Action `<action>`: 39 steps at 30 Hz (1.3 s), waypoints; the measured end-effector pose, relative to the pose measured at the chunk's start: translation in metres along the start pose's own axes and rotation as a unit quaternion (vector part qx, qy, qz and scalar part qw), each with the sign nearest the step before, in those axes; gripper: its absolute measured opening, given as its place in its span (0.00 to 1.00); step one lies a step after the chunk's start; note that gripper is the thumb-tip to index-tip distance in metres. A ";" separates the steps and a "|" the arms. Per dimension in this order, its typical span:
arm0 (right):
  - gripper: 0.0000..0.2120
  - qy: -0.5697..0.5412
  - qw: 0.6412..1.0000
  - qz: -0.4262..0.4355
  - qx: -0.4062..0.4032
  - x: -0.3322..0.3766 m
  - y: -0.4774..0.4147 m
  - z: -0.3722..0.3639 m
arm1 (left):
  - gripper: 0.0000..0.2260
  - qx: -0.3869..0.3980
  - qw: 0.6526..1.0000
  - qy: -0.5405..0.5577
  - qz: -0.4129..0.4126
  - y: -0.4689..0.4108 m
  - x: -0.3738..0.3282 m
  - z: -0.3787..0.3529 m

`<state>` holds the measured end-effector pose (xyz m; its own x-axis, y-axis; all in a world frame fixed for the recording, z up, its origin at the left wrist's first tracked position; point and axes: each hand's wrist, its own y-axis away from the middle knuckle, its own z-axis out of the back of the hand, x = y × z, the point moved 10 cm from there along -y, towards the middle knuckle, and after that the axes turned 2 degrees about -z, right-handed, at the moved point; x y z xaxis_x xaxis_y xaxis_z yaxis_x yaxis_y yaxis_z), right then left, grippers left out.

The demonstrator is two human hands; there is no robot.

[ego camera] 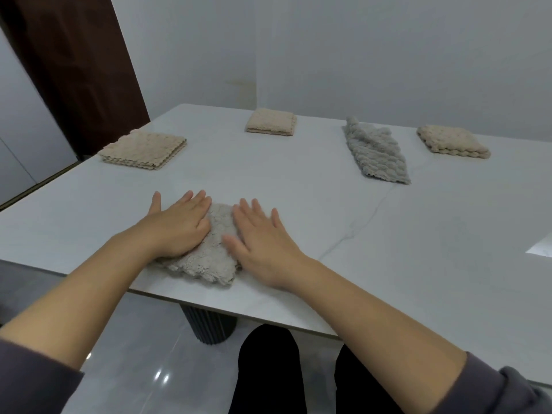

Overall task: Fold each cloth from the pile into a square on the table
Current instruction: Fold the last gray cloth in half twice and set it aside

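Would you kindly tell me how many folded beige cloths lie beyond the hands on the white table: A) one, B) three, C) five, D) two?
B: the left beige folded cloth, the middle beige folded cloth and the right beige folded cloth lie there.

Pressing left hand flat, fingers straight, on left side of grey cloth | pressing right hand flat, fingers spread, on cloth's right side | reaching both bare forearms toward cloth, wrists straight
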<state>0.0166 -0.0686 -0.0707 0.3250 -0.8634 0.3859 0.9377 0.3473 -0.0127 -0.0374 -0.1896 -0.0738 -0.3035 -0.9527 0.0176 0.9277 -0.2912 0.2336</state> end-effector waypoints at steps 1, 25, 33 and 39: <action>0.31 -0.010 1.000 -0.019 -0.013 -0.015 0.002 0.009 | 0.25 -0.002 1.000 0.001 0.006 -0.002 -0.005 0.007; 0.10 0.089 0.937 -0.270 -0.204 -0.278 0.036 0.137 | 0.18 -0.151 0.942 0.172 -0.245 -0.126 -0.267 0.045; 0.11 0.129 0.926 -0.252 -0.250 -0.276 0.037 0.150 | 0.20 -0.194 0.932 0.218 -0.215 -0.130 -0.258 0.051; 0.04 0.034 0.952 -0.130 -0.275 -0.250 0.032 0.144 | 0.16 -0.248 0.908 0.266 -0.209 -0.128 -0.250 0.061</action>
<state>-0.0522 0.2108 -0.0347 0.0632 -0.9221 0.3819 0.9038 -0.1094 -0.4137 -0.0938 0.0916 -0.0488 -0.6251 -0.6199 -0.4743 0.7802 -0.5145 -0.3558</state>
